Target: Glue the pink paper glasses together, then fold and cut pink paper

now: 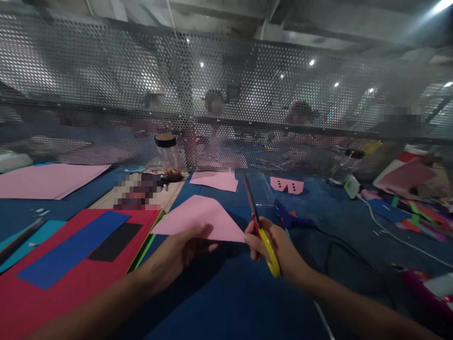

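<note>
My left hand (189, 248) pinches the lower edge of a pink sheet of paper (203, 215), thumb on top and fingers underneath. The sheet is cut with slanted sides and is held above the blue table. In my right hand (271, 245) is a pair of scissors (268, 250) with yellow and red handles, its blades pointing up and away from me and looking closed. The fingertips of that hand also touch the right corner of the pink sheet. Beyond them lie another pink paper piece (215, 180) and a small pink cutout with black squares (286, 185).
Red sheets (81, 283) with a blue strip (76, 248) and a black piece (116, 242) lie at left. A clear jar (169, 158) stands behind. A blue glue gun (292, 217) trails its cord rightward. Colourful scraps (414, 212) are heaped at right. A perforated metal screen (226, 113) closes the back.
</note>
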### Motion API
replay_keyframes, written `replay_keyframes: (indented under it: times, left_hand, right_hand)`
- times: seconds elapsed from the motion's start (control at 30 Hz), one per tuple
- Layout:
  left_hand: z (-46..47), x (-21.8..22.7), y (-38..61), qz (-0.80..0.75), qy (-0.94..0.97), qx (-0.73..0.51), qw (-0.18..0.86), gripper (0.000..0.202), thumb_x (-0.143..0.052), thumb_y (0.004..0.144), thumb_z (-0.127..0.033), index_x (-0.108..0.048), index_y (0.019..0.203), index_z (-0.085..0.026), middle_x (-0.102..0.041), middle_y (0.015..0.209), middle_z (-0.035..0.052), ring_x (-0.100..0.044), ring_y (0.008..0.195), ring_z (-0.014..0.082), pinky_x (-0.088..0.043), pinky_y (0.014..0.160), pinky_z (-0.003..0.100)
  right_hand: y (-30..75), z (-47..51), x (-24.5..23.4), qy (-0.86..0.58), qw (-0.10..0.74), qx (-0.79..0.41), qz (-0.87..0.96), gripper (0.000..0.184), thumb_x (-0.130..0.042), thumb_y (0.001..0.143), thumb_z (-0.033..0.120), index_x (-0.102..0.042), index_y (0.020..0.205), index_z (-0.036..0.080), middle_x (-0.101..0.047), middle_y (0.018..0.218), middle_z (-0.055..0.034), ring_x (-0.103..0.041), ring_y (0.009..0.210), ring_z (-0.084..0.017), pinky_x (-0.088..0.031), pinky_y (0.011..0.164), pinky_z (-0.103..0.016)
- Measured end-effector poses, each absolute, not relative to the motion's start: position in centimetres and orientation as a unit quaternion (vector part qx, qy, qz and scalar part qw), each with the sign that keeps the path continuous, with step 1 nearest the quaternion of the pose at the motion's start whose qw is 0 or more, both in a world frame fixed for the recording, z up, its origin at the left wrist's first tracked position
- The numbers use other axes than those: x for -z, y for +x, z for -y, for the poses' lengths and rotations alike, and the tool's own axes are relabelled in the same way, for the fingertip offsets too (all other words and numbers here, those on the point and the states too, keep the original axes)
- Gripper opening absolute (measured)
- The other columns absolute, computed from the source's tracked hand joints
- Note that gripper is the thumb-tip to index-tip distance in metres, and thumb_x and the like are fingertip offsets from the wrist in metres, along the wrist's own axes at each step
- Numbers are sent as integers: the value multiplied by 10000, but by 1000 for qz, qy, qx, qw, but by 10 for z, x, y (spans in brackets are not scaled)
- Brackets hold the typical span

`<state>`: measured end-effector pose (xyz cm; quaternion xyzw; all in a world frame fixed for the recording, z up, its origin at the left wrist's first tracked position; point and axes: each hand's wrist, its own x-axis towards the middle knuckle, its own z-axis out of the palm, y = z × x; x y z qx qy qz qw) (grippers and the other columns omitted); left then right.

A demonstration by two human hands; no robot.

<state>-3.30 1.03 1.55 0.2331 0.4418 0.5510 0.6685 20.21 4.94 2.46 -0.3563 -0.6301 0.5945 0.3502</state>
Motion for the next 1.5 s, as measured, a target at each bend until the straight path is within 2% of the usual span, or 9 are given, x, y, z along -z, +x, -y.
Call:
replay_keyframes:
  times: [0.1, 0.23, 0.33, 0.4, 0.53, 0.67, 0.9, 1.17, 1.5]
  left_hand:
    - [-15, -14, -41, -421, 230, -580, 659, 47, -723, 865, -107, -746, 831, -129, -711, 874, 68, -719, 851, 204, -644, 873, 365]
    - [-19, -13, -47, -409, 227, -599, 650, 71, -663, 910, -111, -733, 910, -123, -756, 935, 101, -753, 885, 238, -650, 866, 386]
    - [-21, -17, -46, -390, 233, -595, 663, 136, -589, 954, -116, -722, 982, -112, -765, 1029, 136, -757, 938, 255, -649, 869, 386]
    - [-21, -21, -46, -382, 228, -591, 672, 141, -577, 957, -108, -717, 976, -109, -769, 1029, 141, -763, 917, 247, -656, 841, 362]
    - [-20, -28, -47, -371, 216, -603, 672, 155, -566, 956, -80, -710, 912, -118, -777, 967, 121, -771, 884, 242, -660, 814, 362]
    - [-23, -29, -51, -364, 215, -614, 667, 175, -542, 969, -71, -710, 984, -120, -779, 991, 126, -774, 870, 236, -662, 781, 350]
    - [-26, -34, -55, -361, 211, -618, 665, 181, -534, 981, -86, -705, 1009, -136, -785, 974, 112, -778, 860, 227, -664, 775, 333]
    - [-27, -33, -58, -361, 236, -619, 656, 202, -513, 994, -93, -706, 1038, -133, -780, 969, 122, -774, 844, 223, -661, 769, 337]
    - [-28, -35, -57, -360, 246, -612, 660, 210, -512, 988, -76, -718, 989, -118, -780, 962, 118, -769, 840, 217, -662, 766, 326]
  right_hand:
    - [211, -50, -28, -296, 338, -641, 622, 334, -713, 887, 469, -554, 864, 176, -610, 776, 15, -584, 578, -96, -486, 586, -235]
    - [226, -41, -23, -200, 283, -739, 578, 331, -589, 975, 497, -554, 960, 168, -604, 880, -32, -613, 642, -116, -522, 600, -258]
    - [237, -30, -17, -139, 205, -818, 519, 413, -510, 997, 554, -552, 952, 145, -566, 816, -26, -567, 592, -96, -511, 556, -235]
    - [240, -24, -14, -122, 163, -851, 484, 446, -515, 986, 578, -550, 923, 138, -534, 788, -10, -525, 563, -74, -500, 540, -212]
    - [242, -24, -4, -110, 128, -886, 432, 487, -561, 931, 633, -514, 839, 157, -481, 701, 39, -434, 463, -37, -458, 483, -174]
    - [242, -30, 9, -95, 86, -898, 422, 511, -545, 916, 661, -526, 833, 158, -485, 662, 49, -431, 428, -43, -445, 443, -177]
    - [244, -29, 8, -140, 69, -893, 422, 505, -596, 874, 645, -528, 795, 151, -486, 631, 56, -425, 417, -36, -386, 411, -168]
    - [246, -38, 18, -146, 52, -899, 410, 512, -562, 895, 662, -542, 820, 155, -504, 644, 45, -461, 422, -45, -502, 430, -177]
    - [246, -42, 28, -116, 62, -901, 412, 514, -511, 928, 659, -545, 834, 154, -498, 640, 43, -456, 417, -51, -500, 423, -189]
